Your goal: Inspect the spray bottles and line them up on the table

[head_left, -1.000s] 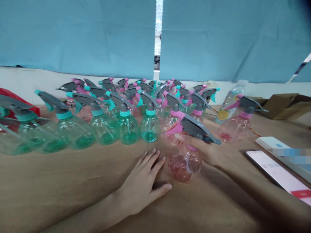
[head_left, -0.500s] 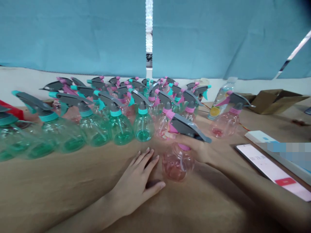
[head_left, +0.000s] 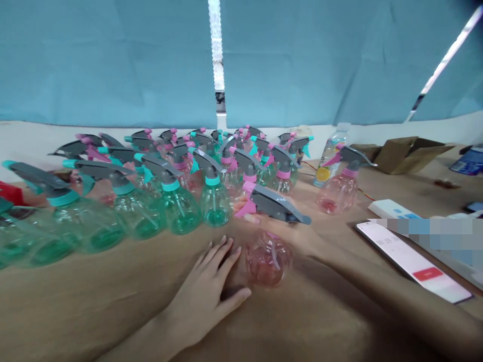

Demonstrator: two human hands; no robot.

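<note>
A pink spray bottle (head_left: pixel 268 259) with a grey and pink trigger head stands on the brown table in front of me. Around its neck, just under the trigger head, my right hand (head_left: pixel 281 226) is closed; the palm and some fingers are hidden behind the head. My left hand (head_left: pixel 209 286) lies flat on the table with fingers spread, to the left of that bottle and apart from it. Beyond the left hand stands a green spray bottle (head_left: pixel 215 203) with a turquoise collar. Another pink spray bottle (head_left: pixel 337 193) is upright to the right.
Several green and pink spray bottles crowd the left and back. On the right lie a phone (head_left: pixel 409 256) and a white box (head_left: pixel 392 208). Behind them are an open cardboard box (head_left: pixel 409 156) and a clear drink bottle (head_left: pixel 328 156). A blue cloth (head_left: pixel 302 60) hangs behind the table.
The view has shifted slightly, so most things sit a little further left. My right hand stays around the bottle's neck, its fingertips now reaching further past the trigger. My left hand remains flat.
</note>
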